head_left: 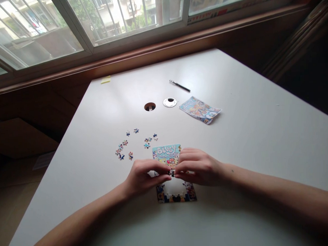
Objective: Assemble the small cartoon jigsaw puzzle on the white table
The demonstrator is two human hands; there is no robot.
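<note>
A small colourful jigsaw puzzle (167, 154) lies partly assembled on the white table (261, 141), with a bare gap inside its lower border (176, 197). Both my hands meet over its middle. My left hand (144, 176) pinches thumb and forefinger at a small dark puzzle piece (172, 172). My right hand (199, 166) curls its fingers against the same spot from the other side. Several loose puzzle pieces (124, 150) are scattered to the left of the puzzle, a few more (150, 139) just above it.
A printed puzzle bag (199, 110) lies beyond my hands, with a black pen (180, 86) farther back. A cable hole (149, 106) and its round cover (170, 102) sit mid-table. A yellow note (106, 80) rests on the brown sill under the window.
</note>
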